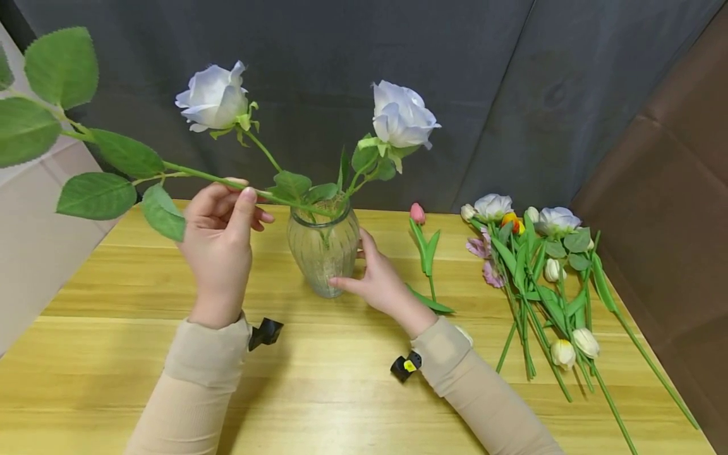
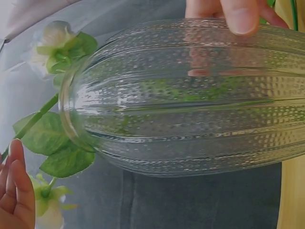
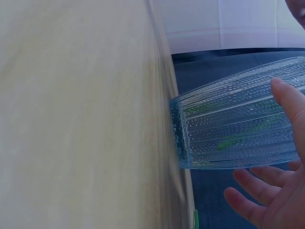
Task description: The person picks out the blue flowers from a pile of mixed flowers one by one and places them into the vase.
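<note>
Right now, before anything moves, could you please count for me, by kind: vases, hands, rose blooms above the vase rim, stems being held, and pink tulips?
Vase: 1
Hands: 2
Rose blooms above the rim: 2
Held stem: 1
Pink tulip: 1
Total: 7

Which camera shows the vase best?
The head view: only it frames the vase from rim to base. The left wrist view shows rim and ribbed body closer, base cut off; the right wrist view shows base and lower body, no rim.
</note>
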### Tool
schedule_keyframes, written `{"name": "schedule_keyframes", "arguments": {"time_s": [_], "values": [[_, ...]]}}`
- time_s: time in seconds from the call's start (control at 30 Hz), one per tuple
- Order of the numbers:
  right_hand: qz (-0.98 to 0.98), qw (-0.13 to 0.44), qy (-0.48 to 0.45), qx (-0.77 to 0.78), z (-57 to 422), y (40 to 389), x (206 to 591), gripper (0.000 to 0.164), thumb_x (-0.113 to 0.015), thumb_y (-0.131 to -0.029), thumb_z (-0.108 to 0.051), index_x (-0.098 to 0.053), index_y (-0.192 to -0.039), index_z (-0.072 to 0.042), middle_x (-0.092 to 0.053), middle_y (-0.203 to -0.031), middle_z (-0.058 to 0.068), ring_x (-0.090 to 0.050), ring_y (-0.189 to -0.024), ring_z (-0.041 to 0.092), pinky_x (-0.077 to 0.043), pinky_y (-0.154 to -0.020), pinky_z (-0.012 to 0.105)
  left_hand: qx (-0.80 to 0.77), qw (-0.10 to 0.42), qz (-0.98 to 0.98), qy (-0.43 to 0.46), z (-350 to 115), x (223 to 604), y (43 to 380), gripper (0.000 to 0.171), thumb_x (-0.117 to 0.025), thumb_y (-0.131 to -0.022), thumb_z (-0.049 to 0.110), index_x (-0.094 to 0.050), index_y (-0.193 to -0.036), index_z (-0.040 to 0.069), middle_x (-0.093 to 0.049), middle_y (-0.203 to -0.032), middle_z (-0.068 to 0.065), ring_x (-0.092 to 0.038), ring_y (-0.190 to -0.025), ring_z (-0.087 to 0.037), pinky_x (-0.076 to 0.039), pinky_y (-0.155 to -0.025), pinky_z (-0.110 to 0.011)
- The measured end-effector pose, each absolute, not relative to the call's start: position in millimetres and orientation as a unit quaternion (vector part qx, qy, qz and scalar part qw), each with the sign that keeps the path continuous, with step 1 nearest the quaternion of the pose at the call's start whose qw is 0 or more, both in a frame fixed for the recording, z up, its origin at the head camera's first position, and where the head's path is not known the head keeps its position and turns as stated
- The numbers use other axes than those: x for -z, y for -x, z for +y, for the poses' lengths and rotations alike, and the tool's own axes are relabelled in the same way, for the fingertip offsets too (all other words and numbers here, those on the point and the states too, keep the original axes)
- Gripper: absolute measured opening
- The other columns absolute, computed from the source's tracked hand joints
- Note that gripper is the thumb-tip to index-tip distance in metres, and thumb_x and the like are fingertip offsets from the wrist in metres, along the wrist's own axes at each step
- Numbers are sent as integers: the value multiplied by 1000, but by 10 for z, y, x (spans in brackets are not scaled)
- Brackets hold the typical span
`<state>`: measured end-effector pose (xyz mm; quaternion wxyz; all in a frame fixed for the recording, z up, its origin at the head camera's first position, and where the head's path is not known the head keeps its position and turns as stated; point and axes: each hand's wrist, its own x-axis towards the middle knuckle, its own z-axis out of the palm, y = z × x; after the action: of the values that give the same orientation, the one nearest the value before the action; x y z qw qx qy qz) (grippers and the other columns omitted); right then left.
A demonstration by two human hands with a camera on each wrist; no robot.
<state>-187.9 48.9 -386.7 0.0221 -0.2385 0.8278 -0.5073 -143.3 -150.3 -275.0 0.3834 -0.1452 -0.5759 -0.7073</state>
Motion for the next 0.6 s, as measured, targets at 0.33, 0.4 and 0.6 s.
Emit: {"name": "schedule_keyframes", "arguments": {"time_s": [0.33,0.4,0.6], "values": [[826,28,234,513,495,1881,3866,95,-80,-79,-33,-17,-150,-29,-48,-130,3,-50,-117,22,-49,-86,41,684,359,-614,161,-1454,2867,1488,6,-62,-90,-3,-68,-92,-4,-69,-78,-6,-57,-54,-12,-47,-53,-22],[826,28,234,513,495,1882,3869,95,-80,-79,-33,-17,-150,-30,-48,-130,2,-50,-117,22,-49,-84,41,682,359,-617,159,-1438,2882,1493,5,-63,-90,-3,-67,-92,-5,-69,-77,-7,-56,-53,-13,-47,-52,-21],[827,27,235,511,492,1884,3872,95,-80,-79,-33,-17,-150,-29,-49,-131,2,-51,-117,22,-49,-85,41,689,343,-621,146,-1389,2906,1496,7,-64,-89,-2,-65,-90,-9,-69,-77,-5,-53,-51,-11,-46,-52,-21]]}}
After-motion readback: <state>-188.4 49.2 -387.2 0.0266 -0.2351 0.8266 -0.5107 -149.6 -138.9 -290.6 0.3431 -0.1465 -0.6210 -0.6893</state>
